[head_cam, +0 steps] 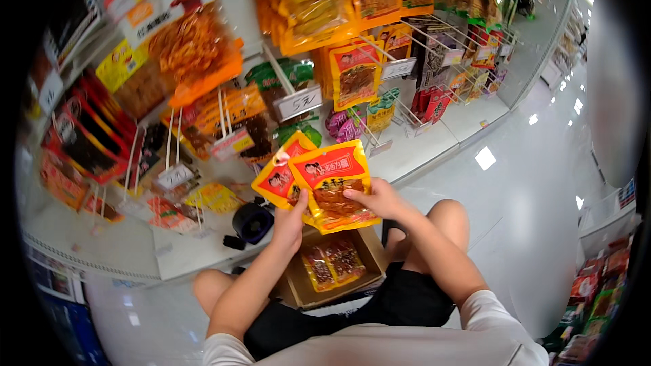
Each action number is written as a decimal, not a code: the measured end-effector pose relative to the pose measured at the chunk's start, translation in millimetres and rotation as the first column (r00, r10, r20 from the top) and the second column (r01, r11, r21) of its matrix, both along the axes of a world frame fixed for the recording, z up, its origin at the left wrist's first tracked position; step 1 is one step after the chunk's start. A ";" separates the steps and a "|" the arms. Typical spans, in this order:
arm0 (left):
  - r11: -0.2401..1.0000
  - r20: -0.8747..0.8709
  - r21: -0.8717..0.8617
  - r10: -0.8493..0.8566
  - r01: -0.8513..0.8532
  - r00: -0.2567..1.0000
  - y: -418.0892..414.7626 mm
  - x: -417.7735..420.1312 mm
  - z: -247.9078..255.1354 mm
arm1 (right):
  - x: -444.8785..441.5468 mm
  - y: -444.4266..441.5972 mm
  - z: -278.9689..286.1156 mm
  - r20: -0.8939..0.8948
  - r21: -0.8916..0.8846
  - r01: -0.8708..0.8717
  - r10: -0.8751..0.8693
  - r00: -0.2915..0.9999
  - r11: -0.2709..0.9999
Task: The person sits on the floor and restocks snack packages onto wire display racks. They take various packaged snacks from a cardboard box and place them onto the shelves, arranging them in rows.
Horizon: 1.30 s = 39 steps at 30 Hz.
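Note:
My left hand (291,223) grips a red-and-yellow snack pouch (277,179) at its lower end, thumb on top. A second pouch of the same kind (333,170) overlaps it on the right, its clear window showing brown food pieces. My right hand (379,201) pinches this second pouch by its right side, with the thumb across the window. Both pouches are held above an open cardboard box (374,249) between my knees. Inside the box lie similar pouches (333,264), clear side up.
Ahead, a shelf display holds hanging snack packs (315,5) on metal hooks (278,68) with price tags (300,103). A dark round device (253,222) rests on the white bottom shelf (175,254). Glossy floor (501,198) extends to the right, with more packaged goods (602,290) at lower right.

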<state>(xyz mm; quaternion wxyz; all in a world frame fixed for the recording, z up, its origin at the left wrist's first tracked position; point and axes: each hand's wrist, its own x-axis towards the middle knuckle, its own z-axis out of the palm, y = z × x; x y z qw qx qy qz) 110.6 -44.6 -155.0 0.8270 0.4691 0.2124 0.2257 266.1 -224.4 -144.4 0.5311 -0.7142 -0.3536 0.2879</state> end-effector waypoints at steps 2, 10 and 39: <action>0.999 -0.070 0.028 0.043 -0.041 0.997 1.3 4.6 -0.7 | 36.1 -7.4 9.4 0.028 0.000 -0.026 0.026 0.999 1.000; 0.985 -0.070 0.135 0.122 -0.112 0.990 -0.8 11.0 -39.4 | 186.3 -51.3 11.4 0.218 -0.035 0.404 -0.387 0.896 0.914; 0.777 -0.001 0.585 -0.284 0.231 0.959 -62.1 197.5 170.5 | 185.9 -61.8 58.4 0.114 0.441 0.276 -0.358 0.927 0.854</action>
